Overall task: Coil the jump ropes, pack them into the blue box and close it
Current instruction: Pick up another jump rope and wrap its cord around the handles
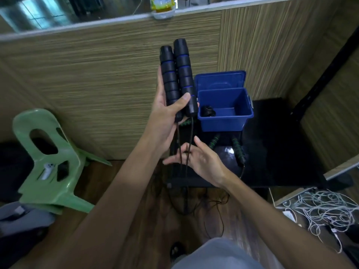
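Observation:
My left hand [165,111] grips two black jump rope handles with blue rings [177,76], held upright side by side. Their black cord [183,150] hangs down from the handles and passes between the spread fingers of my right hand [200,159], down to the floor. The blue box [226,113] stands open on the black table [275,152], lid raised behind it, with a dark coiled item [207,111] inside at the left. A second rope with black and green handles [238,147] lies on the table in front of the box.
A green plastic chair [48,158] lies tipped at the left with a white controller [47,170] on it. A tangle of white cables [322,210] sits at lower right. Wood-pattern walls stand behind. A yellow bottle [162,6] sits on the ledge above.

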